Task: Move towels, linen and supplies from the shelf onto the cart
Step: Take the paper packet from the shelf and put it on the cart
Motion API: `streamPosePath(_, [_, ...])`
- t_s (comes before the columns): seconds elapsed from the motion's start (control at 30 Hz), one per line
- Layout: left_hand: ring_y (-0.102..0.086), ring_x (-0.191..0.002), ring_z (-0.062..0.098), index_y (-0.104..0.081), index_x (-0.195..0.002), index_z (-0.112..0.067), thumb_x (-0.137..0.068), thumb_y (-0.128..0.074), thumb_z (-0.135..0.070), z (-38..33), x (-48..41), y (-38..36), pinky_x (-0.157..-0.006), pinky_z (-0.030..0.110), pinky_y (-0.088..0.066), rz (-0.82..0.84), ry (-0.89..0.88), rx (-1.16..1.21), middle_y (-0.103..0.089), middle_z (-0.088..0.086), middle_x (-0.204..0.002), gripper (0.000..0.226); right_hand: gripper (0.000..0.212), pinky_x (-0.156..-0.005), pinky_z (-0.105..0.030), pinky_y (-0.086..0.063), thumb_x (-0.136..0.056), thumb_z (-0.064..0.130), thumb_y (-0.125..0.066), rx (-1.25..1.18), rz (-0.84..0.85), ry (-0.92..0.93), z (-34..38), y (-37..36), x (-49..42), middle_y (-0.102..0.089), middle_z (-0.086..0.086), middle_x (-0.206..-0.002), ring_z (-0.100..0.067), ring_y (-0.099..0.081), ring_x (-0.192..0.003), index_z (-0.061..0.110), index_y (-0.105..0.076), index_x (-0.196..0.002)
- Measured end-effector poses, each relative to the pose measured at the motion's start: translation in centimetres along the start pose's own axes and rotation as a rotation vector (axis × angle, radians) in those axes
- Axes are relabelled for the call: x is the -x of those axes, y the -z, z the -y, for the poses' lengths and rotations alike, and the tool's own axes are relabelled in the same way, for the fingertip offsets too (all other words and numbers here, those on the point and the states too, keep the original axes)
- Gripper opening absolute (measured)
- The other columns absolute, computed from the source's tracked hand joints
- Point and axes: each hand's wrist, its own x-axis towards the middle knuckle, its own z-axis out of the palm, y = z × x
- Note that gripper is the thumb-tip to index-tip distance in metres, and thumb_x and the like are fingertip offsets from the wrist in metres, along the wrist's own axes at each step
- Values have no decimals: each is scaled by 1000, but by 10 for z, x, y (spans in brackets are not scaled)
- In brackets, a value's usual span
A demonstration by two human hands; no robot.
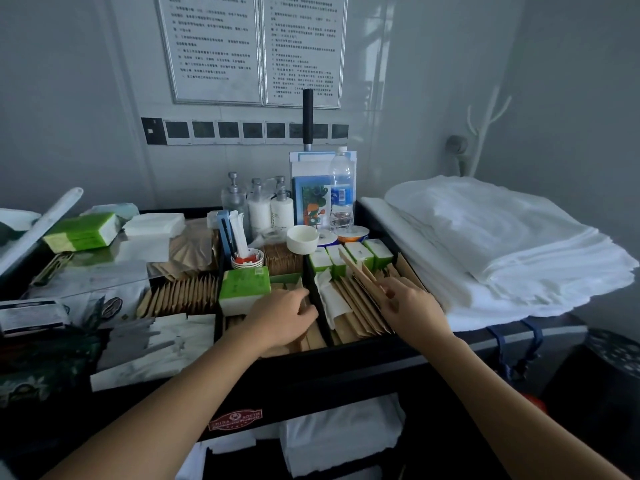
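Floor: What do you have on the head view?

Operator: I'm looking down on the top tray of the cart (346, 372), centre of the frame. My right hand (412, 306) is right of centre, thumb and fingers pinching a fanned bundle of brown paper packets (360, 275) that stands tilted in the right compartment.

Floor: And the other one?

Operator: My left hand (282, 318) is just left of it, across the black divider. Its fingers curl down into the middle compartment among more packets — I cannot tell whether it grips anything. A green tissue box (244, 287) sits just beside its knuckles.

Floor: The linen?

Operator: A stack of folded white linen (485, 237) lies at the right of the frame, beside the tray. More folded white towels (339, 434) show on the cart's lower shelf, bottom centre. Behind the compartments stand pump bottles (259, 206), a water bottle (342, 192) and a white cup (302, 239) — all upright, near the wall.
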Motion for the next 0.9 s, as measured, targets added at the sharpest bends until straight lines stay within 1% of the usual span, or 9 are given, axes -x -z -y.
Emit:
streamPosePath(0.07, [-62,-99,22,-48,-141,-24,-97,-40,-52,-6,4,-4,-80,36,-52,30,-25,-14,-67,3,-111,53,38,-64,-36,-54,-86,28,-57,-22,-3,34,3,0,1,-64,8,-106,-19,-66,-85,37,-57,-123])
streamPosePath(0.13, [-62,-95,22,-56,-119,-26,-94,-43,-53,-8,8,-11,-75,35,-52,20,-52,-61,-66,2,-107,39,37,-64,-35,-53,-88,30,-56,-12,-14,57,4,-1,0,-63,10,-105,-18,-65,-86,38,-59,-124])
streamPosePath(0.2, [-61,-92,23,-53,-91,-23,-93,-47,-49,-6,9,-14,-71,35,-50,11,-58,-167,-64,0,-102,26,34,-64,-33,-54,-92,31,-54,11,-27,55,3,-1,-1,-63,8,-114,-18,-66,-96,39,-61,-124])
streamPosePath(0.27, [-62,-91,25,-50,-82,-23,-94,-46,-48,-3,8,-15,-70,35,-48,-2,-63,-254,-62,0,-98,28,31,-70,-32,-53,-96,33,-51,35,-35,42,1,-1,-1,-62,4,-127,-20,-62,-112,42,-62,-124])
streamPosePath(0.37, [-62,-92,25,-59,-88,-22,-95,-42,-51,2,5,-13,-69,34,-44,-45,-74,-351,-64,0,-99,34,30,-74,-31,-53,-98,37,-50,38,-12,38,-1,0,-1,-60,6,-131,-17,-59,-118,40,-64,-124])
streamPosePath(0.47, [-62,-91,22,-60,-93,-22,-96,-40,-55,12,6,-12,-71,32,-46,-66,-87,-365,-63,-2,-96,39,27,-61,-30,-52,-98,37,-47,47,15,45,-4,-1,-2,-59,12,-103,-14,-63,-88,39,-65,-118])
streamPosePath(0.5, [-62,-90,22,-59,-93,-22,-96,-39,-56,15,7,-13,-70,32,-46,-67,-92,-369,-62,-3,-95,40,27,-59,-29,-50,-97,36,-47,51,19,56,-5,-2,-3,-58,11,-102,-16,-63,-89,39,-63,-118])
streamPosePath(0.63, [-61,-89,21,-59,-96,-21,-96,-37,-58,18,8,-14,-65,32,-41,-65,-95,-393,-60,-3,-94,43,31,-61,-35,-52,-96,32,-47,67,31,88,-4,-5,-5,-61,5,-117,-21,-64,-100,39,-60,-124])
streamPosePath(0.9, [-61,-92,21,-62,-109,-21,-95,-35,-60,12,5,-10,-70,32,-47,-53,-88,-436,-59,-1,-100,49,38,-70,-38,-53,-96,32,-44,93,134,61,0,-2,-9,-59,1,-116,-25,-64,-91,36,-55,-132])
